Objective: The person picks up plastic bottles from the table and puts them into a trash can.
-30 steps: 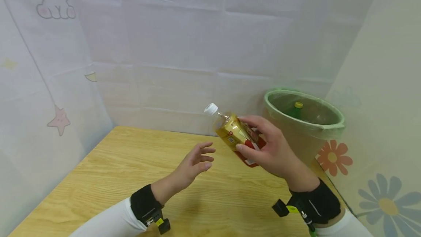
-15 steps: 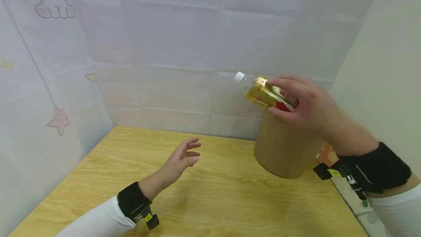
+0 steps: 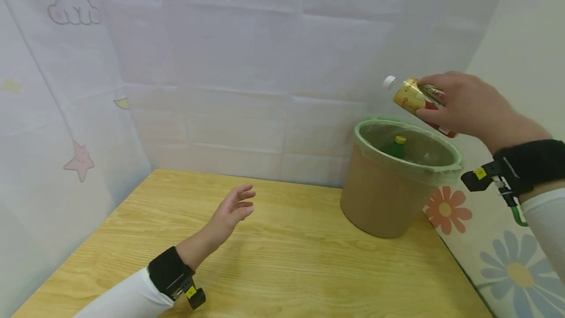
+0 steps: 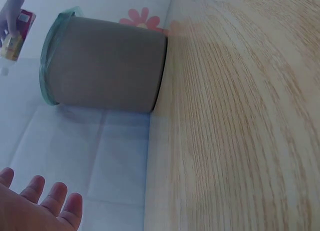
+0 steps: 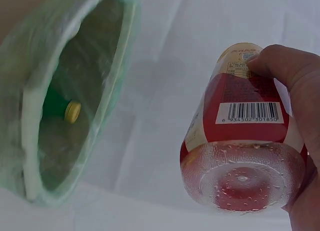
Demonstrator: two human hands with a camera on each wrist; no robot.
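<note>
Lifting the bottle (image 3: 417, 99) up and rightward, your right hand (image 3: 463, 107) now grips it by the label above the far-right bin (image 3: 388, 195) — well placed over its rim — while your left hand (image 3: 231, 210) hovers, fingers loose and holding nothing, over the table (image 3: 287, 269).

We see a clear plastic bottle (image 3: 417, 99) with a glossy gold and red label and a dimpled base, a matt brown bin (image 3: 383, 195) lined with thin, crinkled green plastic, a smooth wood-grain table (image 3: 282, 259), and creased matt cloth (image 3: 247, 63) on the walls from nine to three o'clock
</note>
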